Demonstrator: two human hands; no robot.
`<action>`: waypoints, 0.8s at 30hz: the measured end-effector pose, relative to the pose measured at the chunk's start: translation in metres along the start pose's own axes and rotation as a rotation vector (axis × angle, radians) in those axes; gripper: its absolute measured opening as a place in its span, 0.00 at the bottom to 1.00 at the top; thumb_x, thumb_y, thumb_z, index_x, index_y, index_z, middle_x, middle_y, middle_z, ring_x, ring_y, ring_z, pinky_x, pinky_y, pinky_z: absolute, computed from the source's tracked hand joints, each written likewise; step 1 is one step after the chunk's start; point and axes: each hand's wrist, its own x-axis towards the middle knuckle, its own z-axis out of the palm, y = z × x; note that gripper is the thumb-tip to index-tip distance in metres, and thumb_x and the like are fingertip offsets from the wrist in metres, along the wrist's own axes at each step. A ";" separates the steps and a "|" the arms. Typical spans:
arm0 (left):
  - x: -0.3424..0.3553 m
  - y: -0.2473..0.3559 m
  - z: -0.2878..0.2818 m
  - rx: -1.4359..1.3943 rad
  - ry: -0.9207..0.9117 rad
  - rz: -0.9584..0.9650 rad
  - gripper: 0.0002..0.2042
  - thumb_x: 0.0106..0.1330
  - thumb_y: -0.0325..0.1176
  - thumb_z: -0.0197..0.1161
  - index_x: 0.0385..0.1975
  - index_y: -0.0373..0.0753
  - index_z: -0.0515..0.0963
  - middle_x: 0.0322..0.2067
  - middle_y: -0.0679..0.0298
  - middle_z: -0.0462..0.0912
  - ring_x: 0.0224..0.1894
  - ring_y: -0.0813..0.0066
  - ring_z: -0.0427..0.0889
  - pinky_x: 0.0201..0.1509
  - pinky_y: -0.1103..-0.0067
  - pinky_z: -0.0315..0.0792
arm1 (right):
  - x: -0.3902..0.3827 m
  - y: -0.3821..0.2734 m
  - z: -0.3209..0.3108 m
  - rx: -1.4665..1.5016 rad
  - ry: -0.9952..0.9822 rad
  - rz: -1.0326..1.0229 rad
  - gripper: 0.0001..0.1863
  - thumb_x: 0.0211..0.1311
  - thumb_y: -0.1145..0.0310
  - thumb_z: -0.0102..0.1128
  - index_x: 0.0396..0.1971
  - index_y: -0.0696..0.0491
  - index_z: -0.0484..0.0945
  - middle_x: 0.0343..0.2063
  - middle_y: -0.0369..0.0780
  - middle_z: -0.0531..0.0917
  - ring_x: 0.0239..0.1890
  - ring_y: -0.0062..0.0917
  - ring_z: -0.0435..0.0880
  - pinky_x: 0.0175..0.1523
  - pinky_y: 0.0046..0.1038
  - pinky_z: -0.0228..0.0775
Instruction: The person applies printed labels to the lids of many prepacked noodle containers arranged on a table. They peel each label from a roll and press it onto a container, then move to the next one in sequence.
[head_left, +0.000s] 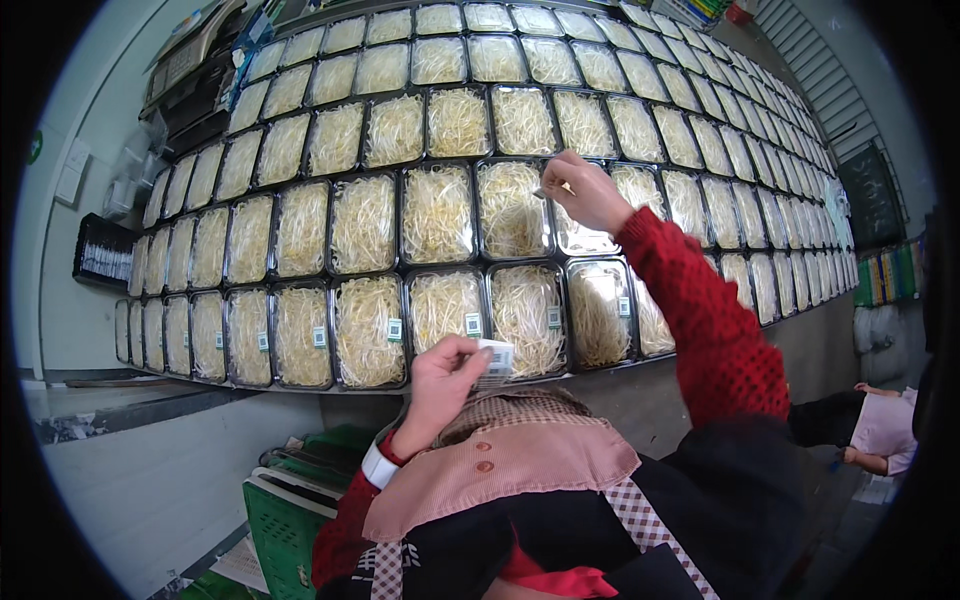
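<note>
My left hand (440, 388) is closed on a small stack or strip of white printed labels (498, 357), just over the front edge of the table. Further forward and to the right, my right hand (588, 192) is raised over the second row with fingers pinched. A small dark-edged piece shows at its fingertips, perhaps a label; its face is turned away. Below both hands stand black trays of bean sprouts (437, 215) under clear, shiny covers. Several front-row trays carry a label, such as the label (394, 329) at a tray's right side. The second-row trays near my right hand show none.
Rows of the same trays (520, 120) cover the table to its far side. At the left stand a stack of black trays (103, 262) and a dark machine (185, 75). Green crates (290, 530) sit low beside me. Another person (880, 430) is at the right.
</note>
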 end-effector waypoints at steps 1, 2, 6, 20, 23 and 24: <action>0.002 0.010 -0.001 -0.028 0.000 -0.036 0.02 0.63 0.22 0.62 0.32 0.33 0.76 0.27 0.71 0.78 0.27 0.91 0.72 0.31 0.90 0.66 | 0.001 0.026 0.000 -0.176 -0.063 -0.061 0.03 0.56 0.71 0.59 0.30 0.54 0.76 0.33 0.43 0.75 0.36 0.38 0.78 0.40 0.35 0.72; 0.003 0.010 -0.004 -0.044 0.010 -0.025 0.02 0.63 0.21 0.62 0.32 0.33 0.76 0.27 0.71 0.78 0.28 0.91 0.73 0.31 0.91 0.65 | 0.006 0.033 0.004 -0.223 -0.163 -0.071 0.05 0.56 0.70 0.56 0.32 0.53 0.75 0.34 0.44 0.75 0.38 0.42 0.77 0.43 0.39 0.71; -0.004 0.016 -0.010 -0.031 -0.010 -0.044 0.02 0.63 0.21 0.61 0.33 0.32 0.76 0.27 0.72 0.77 0.27 0.91 0.71 0.31 0.89 0.66 | 0.017 0.058 0.037 -0.371 -0.224 -0.238 0.05 0.52 0.70 0.56 0.30 0.53 0.75 0.38 0.42 0.75 0.44 0.38 0.76 0.46 0.38 0.68; 0.019 0.008 -0.002 0.061 0.156 0.126 0.02 0.63 0.22 0.62 0.32 0.31 0.78 0.30 0.72 0.76 0.28 0.90 0.69 0.31 0.89 0.63 | -0.026 0.004 0.051 0.021 0.054 -0.026 0.24 0.57 0.58 0.64 0.49 0.56 0.75 0.38 0.45 0.81 0.40 0.36 0.81 0.46 0.35 0.74; 0.021 0.001 0.000 0.068 0.142 0.123 0.02 0.62 0.23 0.64 0.30 0.32 0.78 0.29 0.72 0.75 0.28 0.91 0.68 0.31 0.89 0.62 | -0.088 -0.094 0.047 0.828 -0.225 0.281 0.21 0.53 0.61 0.71 0.43 0.58 0.78 0.30 0.37 0.82 0.32 0.18 0.79 0.40 0.24 0.75; 0.021 0.000 0.004 0.075 0.129 0.127 0.03 0.62 0.23 0.64 0.29 0.32 0.78 0.28 0.73 0.75 0.28 0.91 0.68 0.31 0.89 0.62 | -0.105 -0.110 0.053 0.797 -0.214 0.280 0.19 0.54 0.65 0.70 0.44 0.59 0.78 0.26 0.36 0.81 0.31 0.16 0.79 0.37 0.21 0.74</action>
